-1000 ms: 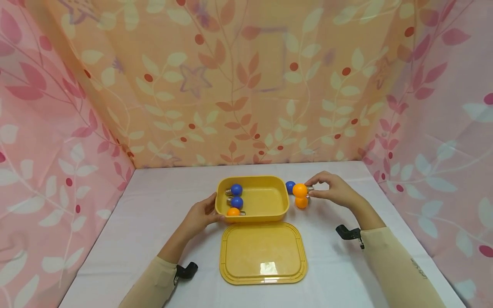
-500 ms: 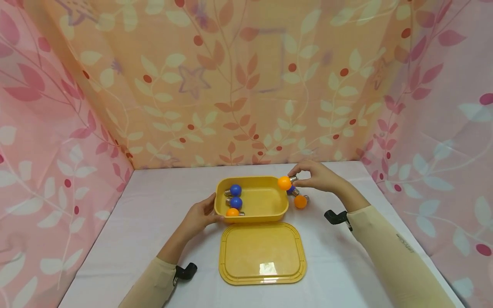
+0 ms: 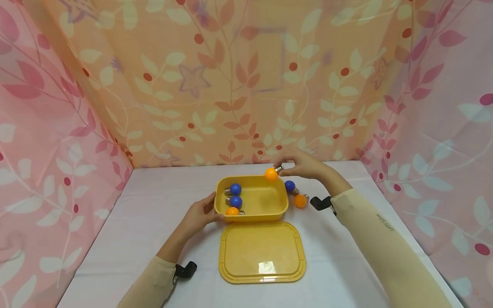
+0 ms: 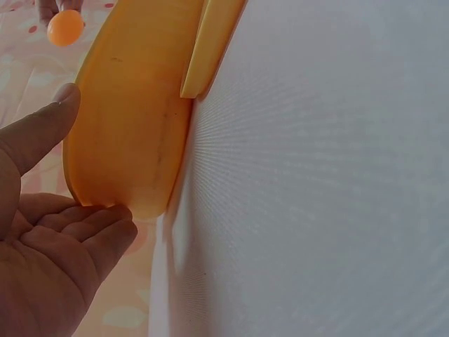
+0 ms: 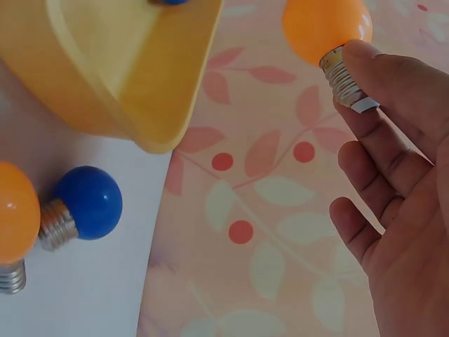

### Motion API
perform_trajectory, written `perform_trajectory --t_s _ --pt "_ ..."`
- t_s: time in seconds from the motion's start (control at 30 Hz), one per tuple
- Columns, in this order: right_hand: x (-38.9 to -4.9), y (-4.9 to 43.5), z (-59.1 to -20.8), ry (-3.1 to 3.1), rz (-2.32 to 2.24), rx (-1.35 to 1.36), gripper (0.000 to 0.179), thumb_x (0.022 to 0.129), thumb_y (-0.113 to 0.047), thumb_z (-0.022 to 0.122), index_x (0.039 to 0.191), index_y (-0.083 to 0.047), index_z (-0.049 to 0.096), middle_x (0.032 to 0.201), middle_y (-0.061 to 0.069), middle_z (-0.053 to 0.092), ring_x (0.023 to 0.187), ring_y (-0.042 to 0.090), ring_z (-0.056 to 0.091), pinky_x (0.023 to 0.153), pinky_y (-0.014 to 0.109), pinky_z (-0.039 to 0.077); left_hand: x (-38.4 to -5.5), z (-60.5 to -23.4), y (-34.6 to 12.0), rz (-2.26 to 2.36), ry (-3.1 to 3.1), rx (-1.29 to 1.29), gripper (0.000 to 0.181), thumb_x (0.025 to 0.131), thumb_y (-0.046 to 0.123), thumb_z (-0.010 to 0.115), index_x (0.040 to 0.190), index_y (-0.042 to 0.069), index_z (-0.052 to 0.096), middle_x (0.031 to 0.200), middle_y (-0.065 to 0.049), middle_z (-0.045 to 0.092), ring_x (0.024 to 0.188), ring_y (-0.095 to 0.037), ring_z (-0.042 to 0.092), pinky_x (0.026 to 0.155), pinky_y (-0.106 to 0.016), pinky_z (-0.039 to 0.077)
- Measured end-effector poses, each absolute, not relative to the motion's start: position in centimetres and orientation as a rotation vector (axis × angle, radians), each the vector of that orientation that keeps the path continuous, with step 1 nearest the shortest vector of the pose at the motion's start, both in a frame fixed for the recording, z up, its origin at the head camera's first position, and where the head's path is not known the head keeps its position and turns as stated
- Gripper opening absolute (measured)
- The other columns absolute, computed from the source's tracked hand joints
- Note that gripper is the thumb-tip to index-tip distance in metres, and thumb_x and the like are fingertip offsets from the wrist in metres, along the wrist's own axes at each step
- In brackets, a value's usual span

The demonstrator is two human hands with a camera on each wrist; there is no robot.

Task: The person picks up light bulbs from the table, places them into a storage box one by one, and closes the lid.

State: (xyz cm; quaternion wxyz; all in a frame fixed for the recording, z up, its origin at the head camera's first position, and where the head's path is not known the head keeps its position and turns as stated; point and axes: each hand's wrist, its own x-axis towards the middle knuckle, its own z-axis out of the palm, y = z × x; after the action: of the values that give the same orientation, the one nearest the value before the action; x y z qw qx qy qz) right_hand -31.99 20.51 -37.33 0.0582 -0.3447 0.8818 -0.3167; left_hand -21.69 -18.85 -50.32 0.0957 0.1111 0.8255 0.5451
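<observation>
My right hand (image 3: 304, 165) pinches an orange light bulb (image 3: 271, 174) by its metal screw base, over the far rim of a yellow plastic box (image 3: 265, 217). In the right wrist view, thumb and forefinger hold that bulb (image 5: 326, 28) while the other fingers curl loosely. My left hand (image 3: 199, 217) grips the box at its near left corner, thumb at the front and fingers along the end wall. Inside the box, at the left, lie two blue bulbs (image 3: 236, 189) and one orange bulb (image 3: 233, 211).
A yellow lid (image 3: 262, 253) lies flat in front of the box. Right of the box, a blue bulb (image 3: 290, 186) and an orange bulb (image 3: 300, 201) rest on the white tablecloth (image 3: 339, 265). Patterned fabric (image 3: 246, 107) encloses the back and sides.
My right hand has lifted the orange bulb from beside the box and carried it left and away, over the far rim. The left hand stays at the box corner.
</observation>
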Motion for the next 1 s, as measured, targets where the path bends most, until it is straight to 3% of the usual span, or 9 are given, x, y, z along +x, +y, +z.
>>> perform_trajectory --t_s 0.33,0.77,1.0 --pt "-33.4 18.4 -37.5 2.629 -0.938 -1.011 0.019 0.089 -0.025 0.083 0.108 -0.025 0.077 0.114 -0.006 0.071 0.121 0.025 0.059 0.112 0.056 0.046 -21.8 -50.2 -18.7 1.612 2.455 0.299 0.096 0.086 0.021 0.085 0.161 0.006 0.028 0.164 -0.012 0.036 0.148 -0.026 0.041 0.116 -0.038 0.039" --pt "-34.5 15.5 -39.2 2.615 -0.802 -1.060 0.022 0.089 -0.024 0.082 0.111 -0.025 0.079 0.128 -0.004 0.066 0.122 0.025 0.058 0.113 0.052 0.044 -21.8 -50.5 -18.9 1.615 2.455 0.330 0.096 0.086 0.024 0.085 0.161 0.006 0.028 0.164 -0.013 0.036 0.148 -0.027 0.041 0.116 -0.040 0.040" --pt "-34.9 13.9 -40.2 2.593 -0.756 -1.111 0.020 0.089 -0.023 0.082 0.108 -0.027 0.080 0.117 -0.006 0.068 0.117 0.024 0.057 0.108 0.047 0.048 -21.7 -50.5 -19.0 1.593 2.469 0.316 0.099 0.084 0.031 0.086 0.161 0.007 0.029 0.163 -0.012 0.037 0.147 -0.026 0.042 0.115 -0.039 0.042"
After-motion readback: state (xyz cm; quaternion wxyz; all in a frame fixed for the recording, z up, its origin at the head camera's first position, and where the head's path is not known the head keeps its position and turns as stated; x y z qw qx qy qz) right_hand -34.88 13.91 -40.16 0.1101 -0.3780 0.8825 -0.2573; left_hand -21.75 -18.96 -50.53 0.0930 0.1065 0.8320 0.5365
